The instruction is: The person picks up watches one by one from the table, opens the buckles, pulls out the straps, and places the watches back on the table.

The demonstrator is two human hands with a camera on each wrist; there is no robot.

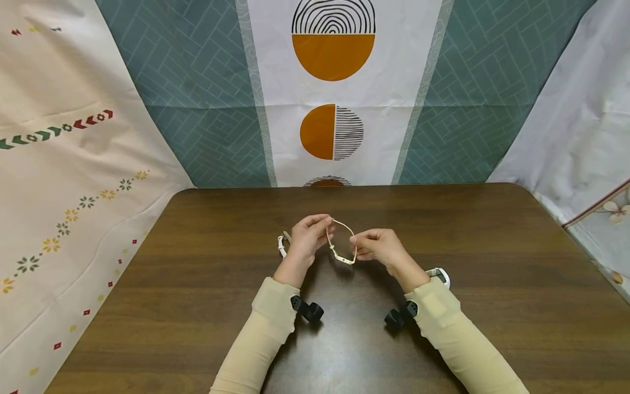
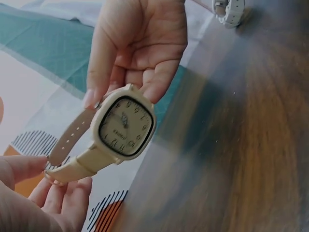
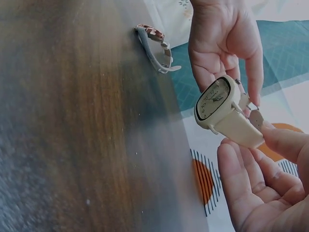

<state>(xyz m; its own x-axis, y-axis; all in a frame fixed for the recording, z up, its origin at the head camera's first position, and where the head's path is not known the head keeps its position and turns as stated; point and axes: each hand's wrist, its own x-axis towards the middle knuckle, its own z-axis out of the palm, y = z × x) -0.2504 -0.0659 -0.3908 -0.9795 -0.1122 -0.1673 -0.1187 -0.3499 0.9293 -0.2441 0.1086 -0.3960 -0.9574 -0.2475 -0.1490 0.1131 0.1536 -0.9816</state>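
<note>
Cream watch (image 2: 126,126) is held up over the table (image 1: 197,273), smack between both sets of fingers (image 2: 78,195). Strap (image 2: 79,167) is pinched by the left hand (image 1: 304,241) one side, right hand (image 1: 386,249) the other. Another watch (image 3: 147,50) is seen just outside the left fingers, plus a white strap (image 2: 234,18) back from the right ones.

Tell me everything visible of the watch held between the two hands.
The watch has a cream, rounded-square case, a pale, dark-rimmed dial with numerals, and a cream, leather-like strap with holes. It is held above the table, strap curved into a loop. The left hand pinches the strap away from the case; the right hand grips it nearer the case. Whether it is buckled cannot be told.
</note>
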